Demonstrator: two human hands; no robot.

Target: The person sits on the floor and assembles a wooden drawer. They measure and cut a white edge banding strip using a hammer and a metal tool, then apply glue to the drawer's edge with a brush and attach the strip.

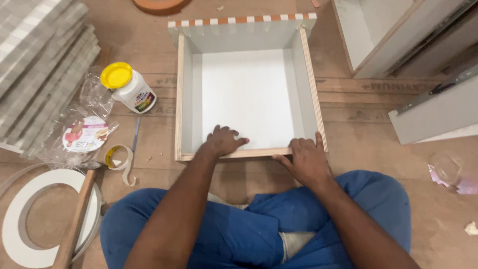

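Observation:
A square wooden drawer box [184, 99] with white inner faces and plywood edges lies open-side up on the brown floor in front of me. My left hand [221, 141] rests flat inside the box, fingers spread on its white bottom just behind the near wall. My right hand [306, 160] lies over the near right corner, fingers curled on the near rim. Neither hand holds a loose object. My knees in blue trousers sit just below the box.
A white glue bottle with a yellow cap [128, 87], a plastic bag [87, 132], a tape measure [119, 158], edge-band rolls [30, 219] and a wooden handle [74, 224] lie left. Stacked grey panels [40, 65] are far left. White cabinet parts [428, 109] stand right.

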